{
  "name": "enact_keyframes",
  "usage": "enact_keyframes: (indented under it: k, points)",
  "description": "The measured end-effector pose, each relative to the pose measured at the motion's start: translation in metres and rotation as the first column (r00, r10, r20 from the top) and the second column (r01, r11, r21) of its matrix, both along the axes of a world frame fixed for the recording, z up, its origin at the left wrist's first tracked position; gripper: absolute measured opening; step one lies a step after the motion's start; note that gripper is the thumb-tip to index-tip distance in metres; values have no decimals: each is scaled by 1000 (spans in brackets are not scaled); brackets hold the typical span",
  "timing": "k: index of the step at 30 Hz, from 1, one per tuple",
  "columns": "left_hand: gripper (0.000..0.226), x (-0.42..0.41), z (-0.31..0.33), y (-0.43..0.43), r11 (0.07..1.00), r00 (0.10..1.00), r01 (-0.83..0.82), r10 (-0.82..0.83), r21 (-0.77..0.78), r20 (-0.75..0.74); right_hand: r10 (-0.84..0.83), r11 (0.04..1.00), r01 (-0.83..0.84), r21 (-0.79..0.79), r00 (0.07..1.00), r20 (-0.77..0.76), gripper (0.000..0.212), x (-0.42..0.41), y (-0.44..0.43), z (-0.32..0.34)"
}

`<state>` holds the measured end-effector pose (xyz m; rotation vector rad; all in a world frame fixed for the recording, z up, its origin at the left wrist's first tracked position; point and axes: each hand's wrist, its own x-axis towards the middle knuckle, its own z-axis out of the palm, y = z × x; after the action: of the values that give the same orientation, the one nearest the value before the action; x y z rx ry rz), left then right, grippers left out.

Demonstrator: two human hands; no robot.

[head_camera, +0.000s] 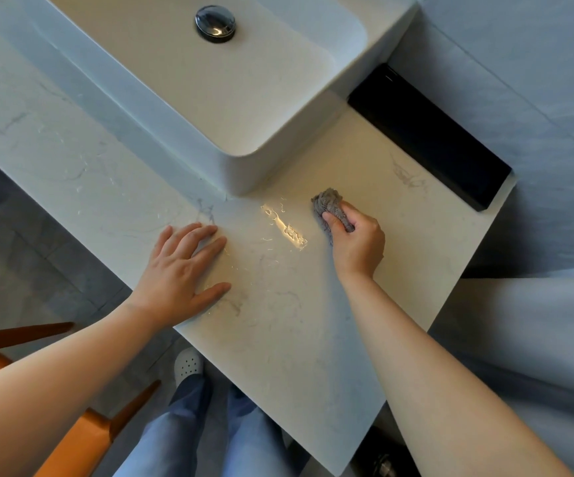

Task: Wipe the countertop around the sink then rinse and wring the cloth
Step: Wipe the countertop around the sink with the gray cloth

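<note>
My right hand (356, 241) grips a bunched grey cloth (328, 204) and holds it against the white marble countertop (289, 325), just in front of the near right corner of the white vessel sink (244, 166). Water streaks glint on the counter between my two hands. My left hand (184, 271) rests flat on the countertop near its front edge, fingers straight and spread, holding nothing. A chrome drain plug (215, 23) sits in the sink bowl.
A black rectangular box (430, 136) lies along the wall at the counter's right end. Orange wooden furniture (72, 438) stands on the floor at lower left. Below the counter edge are my legs and a white shoe (188, 364).
</note>
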<state>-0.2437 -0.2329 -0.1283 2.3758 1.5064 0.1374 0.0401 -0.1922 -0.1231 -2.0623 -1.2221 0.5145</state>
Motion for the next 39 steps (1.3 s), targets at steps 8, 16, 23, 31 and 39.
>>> enact_keyframes:
  k: [8, 16, 23, 31, 39]
  points:
    - [74, -1, -3, -1, 1000, 1000, -2, 2, 9, 16, 159, 985, -160, 65, 987, 29, 32, -45, -43, -3]
    - [73, -2, -5, -3, 1000, 1000, 0, 0, 27, 2, 327, 940, -315, 132, 942, -81, 33, -49, -66, 8]
    - [73, -2, -7, -3, 999, 1000, -3, 2, 38, 18, 173, 973, -165, 159, 984, -35, 19, -20, 29, 29]
    - [72, -3, -9, -3, 999, 999, -2, 0, 55, 42, 201, 977, -206, 58, 977, 77, 18, -42, 41, 2]
    - [72, -5, -8, -3, 999, 1000, 5, -6, 46, 23, 375, 926, -372, 63, 926, -44, 37, -66, -30, 0]
